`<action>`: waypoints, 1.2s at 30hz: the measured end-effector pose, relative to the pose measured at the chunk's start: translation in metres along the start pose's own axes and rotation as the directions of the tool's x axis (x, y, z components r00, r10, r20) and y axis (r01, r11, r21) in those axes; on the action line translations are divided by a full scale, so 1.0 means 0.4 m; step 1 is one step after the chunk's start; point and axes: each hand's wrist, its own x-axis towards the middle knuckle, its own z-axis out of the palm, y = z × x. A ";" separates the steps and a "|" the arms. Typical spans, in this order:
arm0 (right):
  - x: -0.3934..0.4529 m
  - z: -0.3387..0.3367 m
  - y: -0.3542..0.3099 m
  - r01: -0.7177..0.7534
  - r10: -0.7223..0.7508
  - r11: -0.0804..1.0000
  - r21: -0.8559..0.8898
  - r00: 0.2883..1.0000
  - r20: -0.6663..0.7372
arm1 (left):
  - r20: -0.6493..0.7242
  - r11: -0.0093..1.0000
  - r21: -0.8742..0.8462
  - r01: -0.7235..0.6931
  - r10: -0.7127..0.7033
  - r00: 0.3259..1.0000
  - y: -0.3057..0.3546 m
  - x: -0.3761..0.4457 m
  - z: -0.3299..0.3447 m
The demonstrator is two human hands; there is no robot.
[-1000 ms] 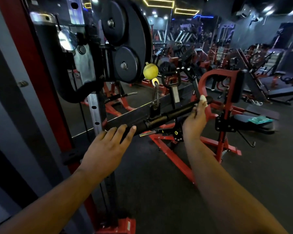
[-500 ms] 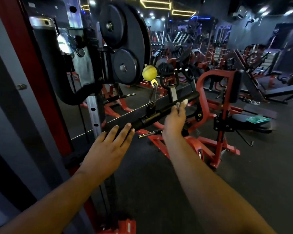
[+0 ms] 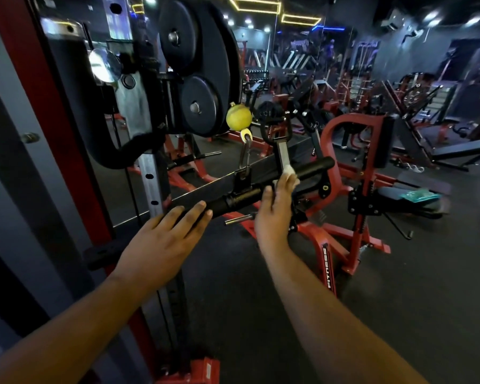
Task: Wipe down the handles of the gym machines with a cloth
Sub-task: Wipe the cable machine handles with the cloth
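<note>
Matt black, rubbery-looking grip on bar (image 3: 311,169). Soft white cloth (image 3: 288,173), crumpled. Bright, polished metal on clip (image 3: 245,159) and upright (image 3: 150,176), the latter punched with holes. Dull black discs (image 3: 197,59), faintly sheened, with shiny metal hubs. Smooth yellow ball (image 3: 239,117), plastic by its look. Glossy red paint on frame (image 3: 344,173). Rough, dark, matt floor (image 3: 399,300).

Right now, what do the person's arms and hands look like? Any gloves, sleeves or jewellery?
Both forearms are bare right up to the frame edge, with no sleeves in view. The left hand and right hand wear no gloves, and no rings, watch or wristbands show.
</note>
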 end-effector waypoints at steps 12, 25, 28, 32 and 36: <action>0.123 -0.169 0.081 0.186 -0.179 0.876 -0.445 0.982 0.057 | -0.083 0.999 0.037 0.016 -0.013 0.997 -0.033 -0.022 -0.022; 0.067 -0.183 0.040 0.327 -0.236 0.765 -0.554 0.944 0.231 | -0.108 0.989 0.077 0.127 -0.118 0.987 -0.029 -0.033 -0.017; -0.042 -0.101 -0.002 0.372 -0.265 0.804 -0.464 0.923 0.281 | -0.053 0.976 0.111 0.190 -0.185 0.981 -0.027 -0.031 -0.021; -0.102 -0.053 -0.020 0.462 -0.321 0.776 -0.429 0.876 0.360 | -0.001 0.964 0.117 0.237 -0.238 0.971 -0.054 -0.034 -0.053; -0.039 -0.105 0.014 0.480 -0.321 0.671 -0.565 0.875 0.362 | 0.083 0.917 0.077 0.391 -0.396 0.914 -0.120 -0.062 -0.100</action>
